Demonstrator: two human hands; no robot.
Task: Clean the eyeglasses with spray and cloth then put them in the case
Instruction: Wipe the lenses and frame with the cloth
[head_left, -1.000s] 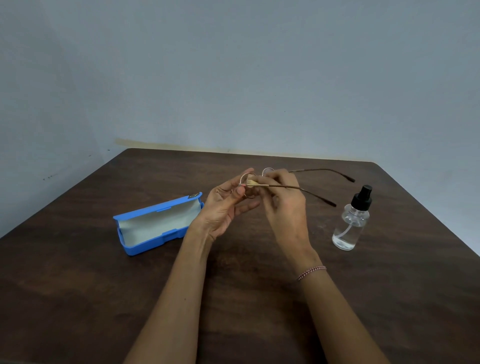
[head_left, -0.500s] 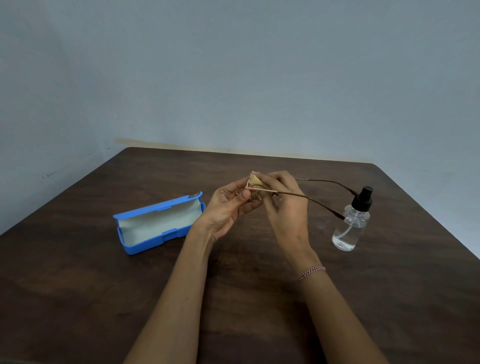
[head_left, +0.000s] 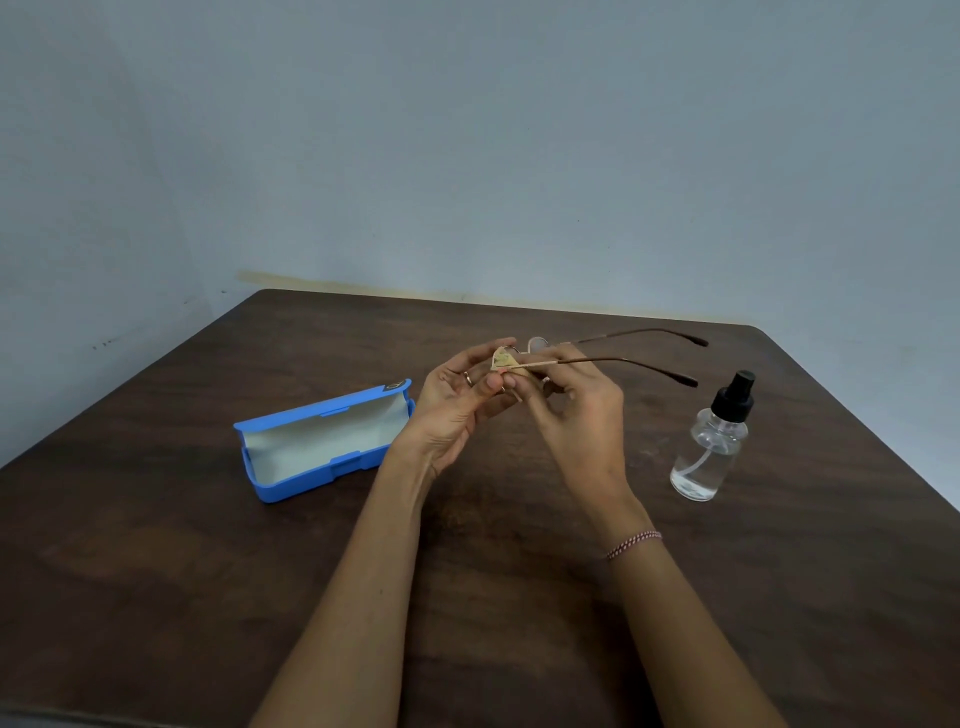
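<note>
Over mid-table (head_left: 156, 597), with the open blue case (head_left: 322, 441) left and the spray bottle (head_left: 711, 447) right, the eyeglasses (head_left: 639, 362) are held aloft, temples pointing right. Light circles on both lens faces would do best here. The left hand (head_left: 452, 410) pinches the rim, and the right hand (head_left: 582, 410) seems to pinch the cloth (head_left: 503, 358) against that lens.

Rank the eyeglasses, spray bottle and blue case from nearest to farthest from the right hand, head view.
1. eyeglasses, held in the right hand itself.
2. spray bottle, standing just to its right.
3. blue case, open, leftward beyond the left hand pinching the cloth.
</note>
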